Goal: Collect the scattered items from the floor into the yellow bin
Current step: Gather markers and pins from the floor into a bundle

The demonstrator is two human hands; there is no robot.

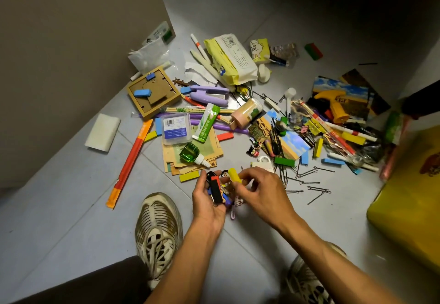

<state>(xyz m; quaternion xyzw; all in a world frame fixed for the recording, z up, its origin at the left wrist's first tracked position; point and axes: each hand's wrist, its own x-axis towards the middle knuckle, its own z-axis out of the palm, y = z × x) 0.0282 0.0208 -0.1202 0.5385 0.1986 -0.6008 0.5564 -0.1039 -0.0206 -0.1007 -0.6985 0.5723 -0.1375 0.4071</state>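
Note:
My left hand (207, 205) is palm up just above the floor, cupping a bundle of small items (217, 190): a black clip with a red piece, keys, a blue bit and a pink charm. Right beside it, my right hand (260, 190) pinches a yellow block (234, 174) between thumb and fingers and touches the bundle. The yellow bin (404, 208) stands at the right edge, its opening mostly out of frame. Scattered items cover the floor ahead: a green bottle (189, 152), coloured blocks, hairpins (307, 180), a wipes pack (229, 58).
A long orange chopstick sleeve (129, 164) and a white sponge (102, 132) lie left of the pile by the brown wall. A wooden frame (153, 92), purple stapler (209, 95) and postcards (342, 89) sit further back. My shoes (158, 227) flank my arms.

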